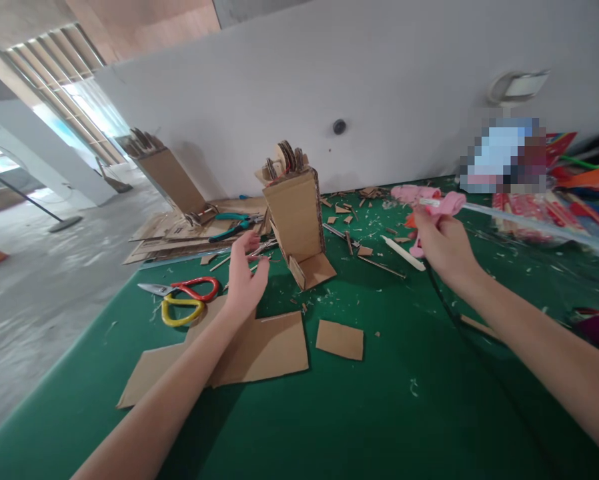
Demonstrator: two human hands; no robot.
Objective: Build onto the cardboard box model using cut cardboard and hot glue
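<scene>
Currently find the cardboard construction [295, 217] upright on the green table [379, 427], toward the far edge and left of its middle. Judge as partly built: shows tall panels joined, layered strips [289, 157] crowded at the top and, at the foot, a base flap [321, 270] lying flat beside a low upright piece [296, 272].

Note the left hand [244, 277] just left of it, thumb and fingers apart, apparently empty; cannot tell whether any fingertip touches the slim tools [265, 247] behind. Note the right hand [447, 247] well to the right, fingers wrapped round the handle of a pink glue gun [422, 192], apart from the cardboard.

Count as unattached, nearer the front edge: a small cardboard rectangle [339, 340] and larger cardboard pieces [277, 350], partly under the left forearm [174, 393]. Judge some joining as left; cannot tell how much.

Further out, record scissors [171, 291] by the left edge, pliers [229, 217] beyond, and offcuts [331, 220] scattered along the far edge, suggesting cutting done. At the far-left corner, log a similar second construction [172, 175] above stacked flat cardboard [154, 230], seemingly further along.
</scene>
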